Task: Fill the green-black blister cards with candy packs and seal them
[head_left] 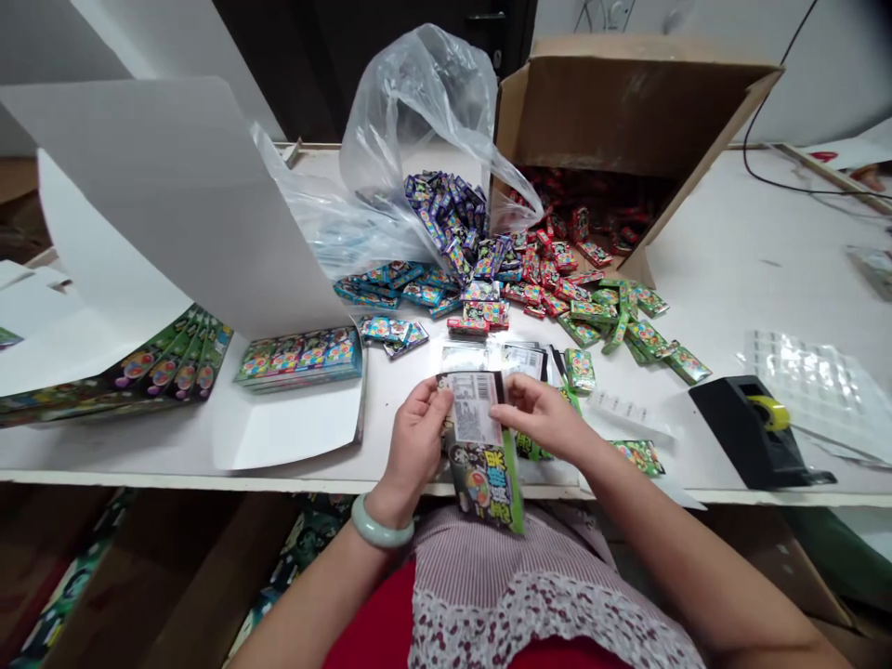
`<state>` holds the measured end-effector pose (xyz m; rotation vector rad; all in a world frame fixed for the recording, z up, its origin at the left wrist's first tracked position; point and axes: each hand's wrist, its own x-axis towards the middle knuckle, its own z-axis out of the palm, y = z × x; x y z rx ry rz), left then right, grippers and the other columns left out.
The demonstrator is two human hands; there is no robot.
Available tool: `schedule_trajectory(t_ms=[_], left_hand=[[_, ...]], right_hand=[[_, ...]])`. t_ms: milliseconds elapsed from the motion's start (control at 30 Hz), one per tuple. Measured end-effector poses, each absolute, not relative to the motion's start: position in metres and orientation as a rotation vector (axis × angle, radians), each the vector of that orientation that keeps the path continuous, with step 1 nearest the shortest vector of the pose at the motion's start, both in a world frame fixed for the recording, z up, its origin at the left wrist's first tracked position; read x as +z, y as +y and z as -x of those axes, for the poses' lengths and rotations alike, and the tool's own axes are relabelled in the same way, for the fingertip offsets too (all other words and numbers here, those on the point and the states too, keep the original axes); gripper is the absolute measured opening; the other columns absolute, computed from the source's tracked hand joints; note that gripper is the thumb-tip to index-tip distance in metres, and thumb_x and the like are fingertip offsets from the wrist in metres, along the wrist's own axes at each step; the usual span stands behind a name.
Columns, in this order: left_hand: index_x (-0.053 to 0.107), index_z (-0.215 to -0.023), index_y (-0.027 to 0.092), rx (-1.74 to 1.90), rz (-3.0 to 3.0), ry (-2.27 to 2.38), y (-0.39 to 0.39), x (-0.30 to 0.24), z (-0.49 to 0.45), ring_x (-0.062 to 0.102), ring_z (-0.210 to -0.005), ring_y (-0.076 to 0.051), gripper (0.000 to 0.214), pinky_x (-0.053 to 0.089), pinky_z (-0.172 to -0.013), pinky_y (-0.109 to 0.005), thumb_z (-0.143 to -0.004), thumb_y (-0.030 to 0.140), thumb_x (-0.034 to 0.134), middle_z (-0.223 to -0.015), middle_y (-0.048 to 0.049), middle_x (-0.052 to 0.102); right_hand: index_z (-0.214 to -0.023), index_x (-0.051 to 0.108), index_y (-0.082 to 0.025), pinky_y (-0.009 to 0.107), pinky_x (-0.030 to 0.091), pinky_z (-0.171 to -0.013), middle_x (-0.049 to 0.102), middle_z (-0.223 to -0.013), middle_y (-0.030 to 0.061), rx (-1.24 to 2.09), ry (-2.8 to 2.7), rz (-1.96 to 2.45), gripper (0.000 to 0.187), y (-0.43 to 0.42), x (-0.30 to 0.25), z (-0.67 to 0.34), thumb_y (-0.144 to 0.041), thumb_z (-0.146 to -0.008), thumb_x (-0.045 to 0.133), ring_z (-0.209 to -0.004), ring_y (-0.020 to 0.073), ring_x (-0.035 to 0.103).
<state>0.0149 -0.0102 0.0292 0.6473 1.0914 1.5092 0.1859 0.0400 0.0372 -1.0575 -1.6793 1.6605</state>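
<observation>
Between my hands is a printed candy pouch, dark and green with a pale label panel at its top. My left hand is closed on its left edge, thumb on the front. At the upper right edge, my right hand pinches the pouch, fingers curled behind it. Other flat pouches lie on the table just beyond. A small green candy box sits beside them. Farther back are loose blue boxes, purple boxes, red boxes and green boxes.
An open white carton at left holds a row of small boxes. A clear plastic bag and a tipped cardboard box stand at the back. To the right are a black tape dispenser and clear sticker sheets.
</observation>
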Motion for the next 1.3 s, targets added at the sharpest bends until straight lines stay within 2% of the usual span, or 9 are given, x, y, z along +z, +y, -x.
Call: schedule_trajectory(t_ms=[200,400,533,667,800,900,967,1100,1300], left_hand=[[0.064,-0.088,0.015,1.376,-0.531,1.036,-0.008,0.032,-0.015,0.064,-0.064,-0.013,0.033,0.052,-0.062,-0.024,-0.067,0.036,0.078,-0.078,-0.0032,0.071],[0.061,-0.092,0.017,1.528,-0.506,1.133,-0.003,0.031,-0.004,0.066,-0.072,-0.014,0.036,0.053,-0.068,-0.025,-0.066,0.036,0.079,-0.083,-0.0010,0.071],[0.062,-0.086,0.016,1.461,-0.465,1.080,0.001,0.025,-0.005,0.065,-0.070,-0.013,0.031,0.052,-0.068,-0.024,-0.068,0.036,0.077,-0.079,-0.0010,0.070],[0.061,-0.086,0.016,1.468,-0.406,1.045,0.001,0.020,-0.007,0.065,-0.070,-0.012,0.028,0.052,-0.068,-0.022,-0.068,0.031,0.077,-0.080,-0.0009,0.070],[0.052,-0.113,0.021,1.391,-0.524,1.036,-0.007,0.027,-0.003,0.064,-0.068,-0.012,0.047,0.052,-0.062,-0.022,-0.072,0.028,0.073,-0.083,-0.0002,0.069],[0.043,-0.120,0.027,1.464,-0.669,1.098,-0.013,0.035,-0.005,0.065,-0.067,-0.012,0.054,0.052,-0.061,-0.022,-0.074,0.026,0.071,-0.082,0.0018,0.069],[0.041,-0.121,0.028,1.459,-0.766,1.107,-0.015,0.039,-0.009,0.066,-0.070,-0.013,0.054,0.053,-0.063,-0.023,-0.076,0.026,0.069,-0.085,0.0009,0.069],[0.048,-0.119,0.025,1.364,-0.926,1.098,-0.019,0.043,-0.011,0.067,-0.075,-0.014,0.043,0.053,-0.069,-0.023,-0.080,0.026,0.065,-0.087,-0.0018,0.069],[0.055,-0.109,0.020,1.256,-1.193,1.264,-0.030,0.041,-0.005,0.064,-0.076,-0.014,0.027,0.051,-0.068,-0.024,-0.085,0.029,0.061,-0.087,-0.0026,0.068]], right_hand=[[-0.067,0.048,-0.021,0.025,0.034,-0.051,0.046,-0.060,-0.0045,1.429,-1.662,1.210,0.023,0.040,0.039,-0.177,-0.036,-0.071,0.065,-0.056,0.0108,0.039],[-0.070,0.050,-0.021,0.025,0.036,-0.052,0.049,-0.063,-0.0043,1.836,-1.784,1.070,0.028,0.018,0.027,-0.191,-0.033,-0.064,0.075,-0.058,0.0117,0.044],[-0.061,0.040,-0.022,0.024,0.029,-0.049,0.037,-0.055,-0.0071,1.759,-1.714,1.242,0.031,-0.002,0.015,-0.192,-0.032,-0.067,0.068,-0.052,0.0093,0.035],[-0.062,0.043,-0.022,0.025,0.036,-0.051,0.045,-0.057,-0.0051,1.726,-1.639,1.286,0.030,-0.013,0.005,-0.187,-0.034,-0.065,0.070,-0.055,0.0118,0.043],[-0.081,0.055,-0.022,0.031,0.047,-0.060,0.061,-0.075,0.0006,1.854,-1.654,1.149,0.024,-0.008,0.011,-0.201,-0.033,-0.068,0.072,-0.070,0.0178,0.057],[-0.111,0.050,-0.026,0.035,0.050,-0.079,0.062,-0.106,0.0062,1.709,-1.661,0.995,0.048,0.007,0.033,-0.213,-0.028,-0.070,0.074,-0.094,0.0209,0.060],[-0.119,0.042,-0.029,0.035,0.050,-0.081,0.059,-0.110,0.0061,1.476,-1.649,0.980,0.058,0.017,0.048,-0.215,-0.027,-0.071,0.074,-0.096,0.0196,0.060],[-0.115,0.043,-0.030,0.032,0.052,-0.065,0.061,-0.091,0.0006,1.304,-1.611,1.021,0.046,0.027,0.056,-0.207,-0.031,-0.077,0.069,-0.071,0.0145,0.060],[-0.096,0.056,-0.024,0.028,0.047,-0.057,0.059,-0.076,-0.0016,1.391,-1.664,1.088,0.018,0.024,0.046,-0.209,-0.032,-0.082,0.062,-0.063,0.0119,0.055]])
